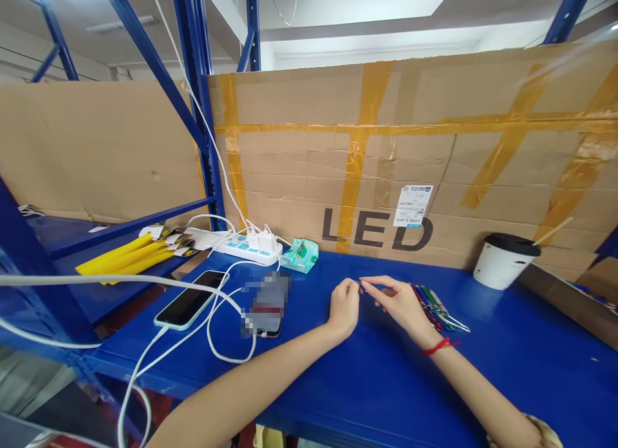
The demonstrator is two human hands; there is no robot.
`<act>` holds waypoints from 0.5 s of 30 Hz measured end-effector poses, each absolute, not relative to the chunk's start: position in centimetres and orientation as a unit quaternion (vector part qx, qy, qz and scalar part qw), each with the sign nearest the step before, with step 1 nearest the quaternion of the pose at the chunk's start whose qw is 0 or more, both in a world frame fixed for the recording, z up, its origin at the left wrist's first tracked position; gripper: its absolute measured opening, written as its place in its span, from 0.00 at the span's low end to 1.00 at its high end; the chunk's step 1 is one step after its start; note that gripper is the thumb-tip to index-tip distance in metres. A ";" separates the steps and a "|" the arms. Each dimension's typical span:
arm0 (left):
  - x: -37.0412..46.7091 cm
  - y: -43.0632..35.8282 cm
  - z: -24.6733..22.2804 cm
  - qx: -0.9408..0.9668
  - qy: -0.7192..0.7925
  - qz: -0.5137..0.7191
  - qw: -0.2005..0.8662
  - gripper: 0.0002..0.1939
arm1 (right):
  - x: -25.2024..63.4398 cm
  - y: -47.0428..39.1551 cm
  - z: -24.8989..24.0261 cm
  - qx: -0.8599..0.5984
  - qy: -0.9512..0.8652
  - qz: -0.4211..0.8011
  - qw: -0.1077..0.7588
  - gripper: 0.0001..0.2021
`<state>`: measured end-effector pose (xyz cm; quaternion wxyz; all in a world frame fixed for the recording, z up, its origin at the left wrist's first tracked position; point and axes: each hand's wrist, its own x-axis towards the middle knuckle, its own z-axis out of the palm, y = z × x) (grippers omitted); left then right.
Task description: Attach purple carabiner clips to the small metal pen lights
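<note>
My left hand (344, 308) is closed in a fist above the blue tabletop (367, 383), its fingers curled out of sight. Close beside it, the thumb and index finger of my right hand (396, 301) are pinched together at the left fist's fingertips. A tiny dark bit shows where the two hands meet, too small to name. A red string bracelet circles my right wrist. Partly behind that wrist lies a row of coloured metal clips (441, 311), looking like carabiners in red, blue and green.
Two phones, one pale-cased (192, 300) and one blurred (270, 303), lie at left among white cables. Behind them are a power strip (246, 248) and a green tissue pack (300, 255). A lidded paper cup (499, 264) and a cardboard box (570, 303) stand at right.
</note>
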<state>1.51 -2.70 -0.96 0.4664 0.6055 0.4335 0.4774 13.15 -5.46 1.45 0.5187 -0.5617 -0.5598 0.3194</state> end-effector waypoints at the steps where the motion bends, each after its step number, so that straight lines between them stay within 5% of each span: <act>1: 1.5 -2.7 -1.0 0.607 0.426 0.477 0.471 0.13 | 13.3 -5.3 1.2 -0.559 -0.573 0.304 0.516 0.20; 15: 1.5 -2.5 -1.2 0.685 0.429 0.411 0.421 0.13 | 13.9 -5.0 1.4 -0.556 -0.590 0.287 0.511 0.19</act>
